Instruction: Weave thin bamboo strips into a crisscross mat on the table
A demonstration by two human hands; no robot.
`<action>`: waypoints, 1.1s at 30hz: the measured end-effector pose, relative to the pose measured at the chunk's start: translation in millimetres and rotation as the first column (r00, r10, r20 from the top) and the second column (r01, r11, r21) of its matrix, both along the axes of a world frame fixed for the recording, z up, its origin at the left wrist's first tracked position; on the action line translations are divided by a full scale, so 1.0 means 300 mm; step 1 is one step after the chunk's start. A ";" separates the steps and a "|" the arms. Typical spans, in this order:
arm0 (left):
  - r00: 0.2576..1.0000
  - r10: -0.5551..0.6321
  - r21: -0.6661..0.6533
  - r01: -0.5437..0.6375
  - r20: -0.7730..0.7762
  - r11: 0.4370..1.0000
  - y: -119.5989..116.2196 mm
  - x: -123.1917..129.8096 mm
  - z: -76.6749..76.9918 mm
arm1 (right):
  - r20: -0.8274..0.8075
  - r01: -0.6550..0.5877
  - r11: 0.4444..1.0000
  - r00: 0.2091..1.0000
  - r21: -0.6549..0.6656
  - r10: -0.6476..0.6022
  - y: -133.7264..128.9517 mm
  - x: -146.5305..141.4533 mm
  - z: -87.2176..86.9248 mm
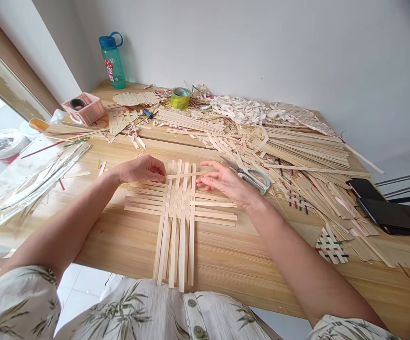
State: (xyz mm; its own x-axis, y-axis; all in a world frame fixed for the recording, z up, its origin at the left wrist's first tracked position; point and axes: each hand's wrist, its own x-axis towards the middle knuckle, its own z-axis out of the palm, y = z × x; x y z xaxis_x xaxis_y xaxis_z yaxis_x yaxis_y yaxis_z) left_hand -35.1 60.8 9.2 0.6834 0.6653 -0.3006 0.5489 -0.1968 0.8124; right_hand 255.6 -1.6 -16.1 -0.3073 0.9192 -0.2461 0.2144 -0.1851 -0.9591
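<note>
Two-handed, likely for straightness: stretching a strip [182, 176] from pinching left hand [141, 169] to open right hand [226, 182], over weave [179, 205] near counter's [233, 255] front edge.

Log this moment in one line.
Left hand: holds strip; right hand: at strip's other end; strip: across weave; scissors: near right hand
</note>
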 end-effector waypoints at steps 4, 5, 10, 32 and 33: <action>0.999 -0.037 0.009 0.037 0.004 0.999 -0.001 -0.004 -0.006 | -0.048 0.011 1.000 0.999 0.004 -0.011 -0.009 -0.008 0.005; 0.999 -0.042 0.012 0.042 0.009 0.999 -0.002 -0.004 -0.007 | -0.056 0.017 1.000 0.998 0.001 -0.016 -0.012 -0.012 0.008; 0.999 -0.017 0.000 0.017 0.045 1.000 -0.005 0.000 -0.004 | -0.141 0.068 0.997 0.987 -0.022 -0.071 -0.024 -0.033 0.022; 0.966 0.046 0.054 -0.061 0.253 0.997 -0.057 0.017 0.081 | -0.370 -0.071 0.991 0.929 -0.115 0.024 -0.004 -0.098 0.082; 0.963 0.051 0.055 -0.067 0.263 0.996 -0.055 0.018 0.085 | -0.391 -0.065 0.990 0.920 -0.126 0.010 -0.002 -0.102 0.079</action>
State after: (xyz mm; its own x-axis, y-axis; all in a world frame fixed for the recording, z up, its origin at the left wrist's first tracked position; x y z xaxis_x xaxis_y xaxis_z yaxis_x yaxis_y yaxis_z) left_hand -29.9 44.4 34.6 0.6916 0.7186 -0.0731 0.3313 -0.2256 0.9162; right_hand 224.9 -2.2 7.6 -0.4371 0.8720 -0.2203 -0.1606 -0.3167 -0.9348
